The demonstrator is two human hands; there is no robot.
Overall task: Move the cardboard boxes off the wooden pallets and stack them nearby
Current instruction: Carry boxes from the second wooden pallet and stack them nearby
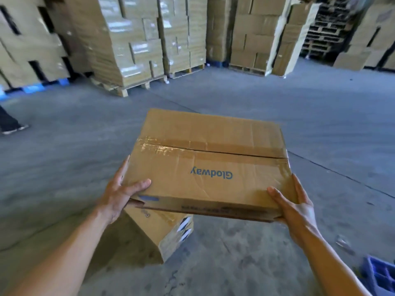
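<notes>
Both hands carry a taped cardboard box point(210, 165) in the air, its "Glodway" print upside down to the camera. The left hand point(119, 194) has its grip clenched on the box's left near corner, thumb on top; the right hand point(296, 207) grips the right near corner. Just below the box, a second box point(158, 233) stands on the concrete floor point(64, 159). Beyond the box, wrapped box stacks point(132, 41) sit on wooden pallets point(128, 87).

Both forearms are bare, with no sleeves, gloves, watch or rings showing. The left hand point(119, 194) and right hand point(299, 207) have short, unpainted nails.
</notes>
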